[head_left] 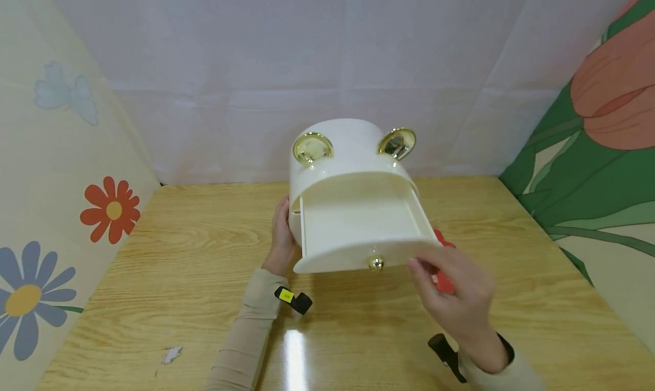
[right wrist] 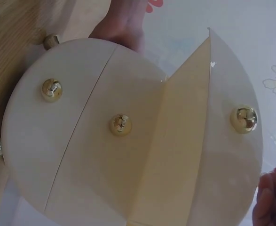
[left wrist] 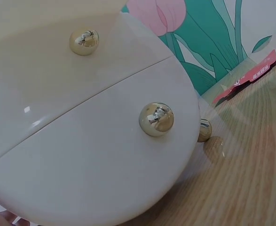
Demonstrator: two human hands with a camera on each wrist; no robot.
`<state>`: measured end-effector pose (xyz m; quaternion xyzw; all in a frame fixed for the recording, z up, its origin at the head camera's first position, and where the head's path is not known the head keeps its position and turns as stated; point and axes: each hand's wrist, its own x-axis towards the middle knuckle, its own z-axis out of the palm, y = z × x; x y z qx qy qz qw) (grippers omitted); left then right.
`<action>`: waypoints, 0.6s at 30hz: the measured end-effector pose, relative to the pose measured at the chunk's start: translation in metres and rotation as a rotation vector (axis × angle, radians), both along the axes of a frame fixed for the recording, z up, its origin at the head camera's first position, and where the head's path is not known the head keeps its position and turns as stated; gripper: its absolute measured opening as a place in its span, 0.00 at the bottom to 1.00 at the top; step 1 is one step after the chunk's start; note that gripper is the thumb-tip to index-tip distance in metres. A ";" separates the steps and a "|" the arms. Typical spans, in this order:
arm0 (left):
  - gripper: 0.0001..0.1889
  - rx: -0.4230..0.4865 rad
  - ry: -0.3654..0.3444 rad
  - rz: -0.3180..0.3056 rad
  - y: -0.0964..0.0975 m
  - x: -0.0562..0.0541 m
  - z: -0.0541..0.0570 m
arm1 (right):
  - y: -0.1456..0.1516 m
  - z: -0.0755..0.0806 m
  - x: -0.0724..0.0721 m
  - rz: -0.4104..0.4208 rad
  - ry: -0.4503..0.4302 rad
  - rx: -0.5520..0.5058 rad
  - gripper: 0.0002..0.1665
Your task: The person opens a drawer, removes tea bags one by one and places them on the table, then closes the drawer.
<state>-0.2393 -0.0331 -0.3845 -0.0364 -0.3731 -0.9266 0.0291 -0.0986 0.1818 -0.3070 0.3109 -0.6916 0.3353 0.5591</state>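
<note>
A white glare streaks the tabletop [head_left: 368, 340] in the bright head view; both wrist views look dimmer.

Site read as a small screened booth, apparently fitted out for recording; the wider building cannot be told. One wood-grain table [head_left: 204, 237] seen, enclosed at the back and along both sides. Back closed off by a pale cloth [head_left: 225, 67]; fold creases noted, by which hung fabric is suggested. Left side covered by a cream panel [head_left: 30, 135], printed with a butterfly [head_left: 65, 95], a red flower [head_left: 113, 210] and a blue flower [head_left: 24, 300]. Right side decorated with a large tulip [head_left: 616, 90] and green leaves [head_left: 588, 175]. Bright streak [head_left: 295, 357] mirrored on the tabletop. Black bands [head_left: 293, 300] worn at both wrists, consistent with filming.
</note>
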 end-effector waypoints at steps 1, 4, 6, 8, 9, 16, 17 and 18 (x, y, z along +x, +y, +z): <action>0.14 -0.001 -0.001 0.000 0.000 0.000 0.000 | -0.001 -0.001 0.000 0.014 -0.005 0.007 0.24; 0.14 -0.017 -0.005 0.004 0.000 0.000 -0.001 | -0.007 -0.004 -0.002 0.049 -0.006 0.025 0.23; 0.14 -0.013 -0.009 -0.003 0.000 0.000 -0.001 | -0.011 -0.006 -0.002 0.053 0.007 0.034 0.22; 0.13 -0.004 -0.014 -0.008 -0.001 0.001 -0.001 | -0.015 -0.009 -0.003 0.034 0.030 0.039 0.23; 0.13 0.002 -0.016 -0.010 -0.001 0.001 -0.001 | -0.018 -0.010 -0.003 0.023 0.041 0.042 0.23; 0.13 -0.029 -0.009 0.010 -0.001 0.000 -0.001 | -0.030 -0.014 -0.003 -0.024 0.081 0.060 0.21; 0.13 -0.037 -0.009 0.014 -0.001 0.000 -0.001 | -0.031 -0.015 -0.003 -0.019 0.081 0.065 0.20; 0.13 -0.039 -0.009 0.017 -0.001 0.000 -0.001 | -0.032 -0.015 -0.004 -0.013 0.078 0.069 0.20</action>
